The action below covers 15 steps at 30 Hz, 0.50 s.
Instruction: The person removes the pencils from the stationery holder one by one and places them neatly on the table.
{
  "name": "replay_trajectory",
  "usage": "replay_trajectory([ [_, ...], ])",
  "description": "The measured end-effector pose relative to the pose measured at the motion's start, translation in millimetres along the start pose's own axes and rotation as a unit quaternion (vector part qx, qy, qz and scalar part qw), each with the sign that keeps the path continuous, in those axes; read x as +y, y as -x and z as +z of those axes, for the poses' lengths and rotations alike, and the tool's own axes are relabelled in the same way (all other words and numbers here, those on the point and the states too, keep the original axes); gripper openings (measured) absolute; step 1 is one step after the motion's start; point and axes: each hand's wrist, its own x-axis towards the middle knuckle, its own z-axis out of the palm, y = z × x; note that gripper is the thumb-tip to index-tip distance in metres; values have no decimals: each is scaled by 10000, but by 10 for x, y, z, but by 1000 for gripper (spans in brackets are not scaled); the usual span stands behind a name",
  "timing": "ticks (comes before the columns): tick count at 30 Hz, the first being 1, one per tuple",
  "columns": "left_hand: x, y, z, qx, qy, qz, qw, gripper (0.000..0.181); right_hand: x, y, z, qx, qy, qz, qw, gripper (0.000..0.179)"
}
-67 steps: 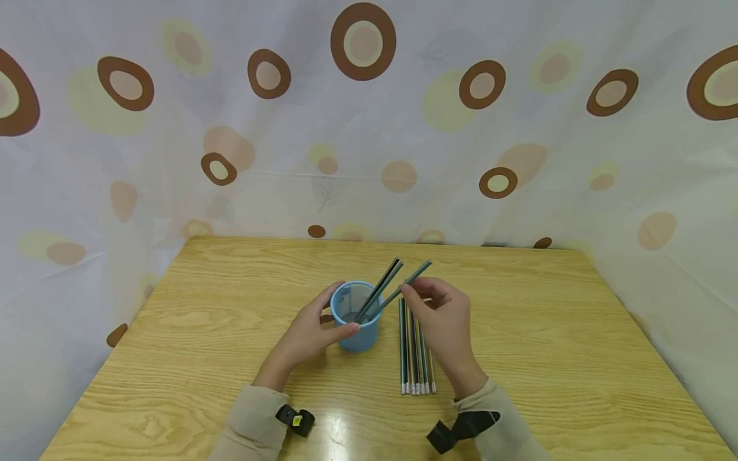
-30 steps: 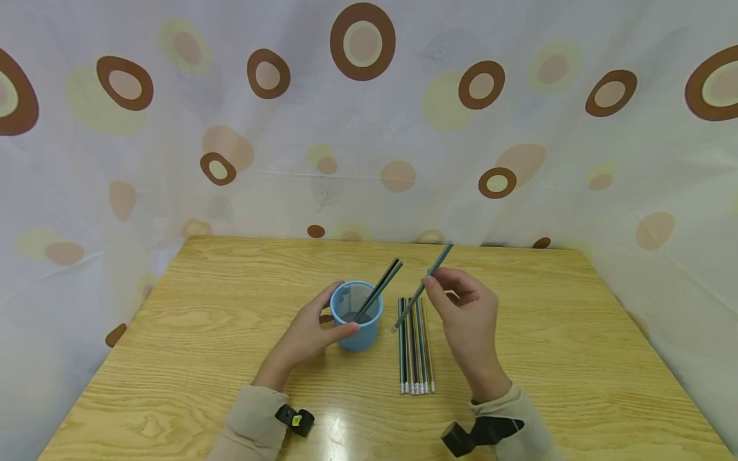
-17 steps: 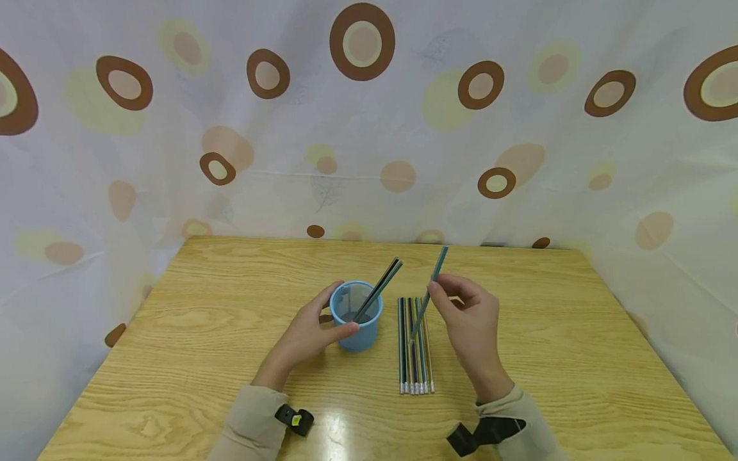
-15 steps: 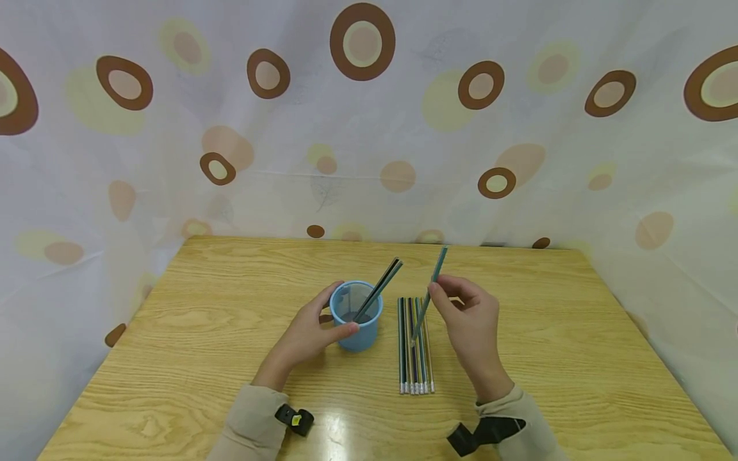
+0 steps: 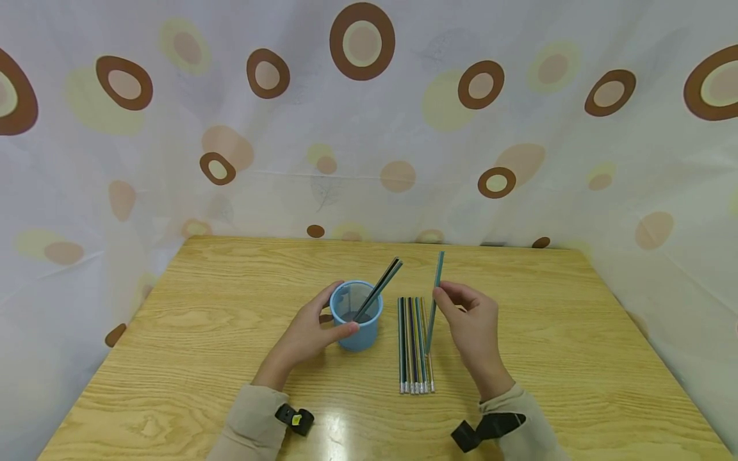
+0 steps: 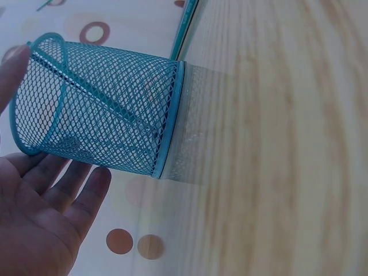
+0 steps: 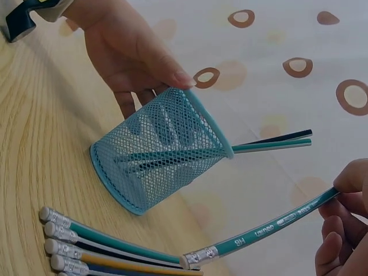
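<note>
My left hand (image 5: 308,333) holds a light blue mesh pencil cup (image 5: 359,340), thumb at the near rim and fingers along its far left side. Two pencils (image 7: 270,142), one green and one black, lean in the cup with their upper ends past the rim. My right hand (image 5: 474,320) pinches a green pencil (image 7: 267,227) between thumb and fingertips, near its upper part. Its white eraser end points down, overlapping the right side of a row of pencils (image 5: 411,346) in the head view. Those lie side by side on the table, eraser ends toward me.
The wooden table (image 5: 230,288) reaches back to a patterned curtain (image 5: 369,128), which also hangs at both sides. Black camera straps (image 5: 484,432) sit on both sleeves. The pencil row lies just right of the cup, between my hands.
My right hand has drawn the green pencil out of the cup and moved it right, over the row. The pencil has turned more upright. My left hand and the cup have stayed put.
</note>
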Motion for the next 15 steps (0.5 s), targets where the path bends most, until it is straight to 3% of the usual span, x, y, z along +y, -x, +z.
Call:
replay_trajectory([
  [5,0,-3,-3,-33,22,10,10000,82,87,-12,-22,-16,242,378,9990,24],
  [15,5,-3,-2,-26,30,-35,10000,83,220,-31,-42,-65,406,693,9967,27],
])
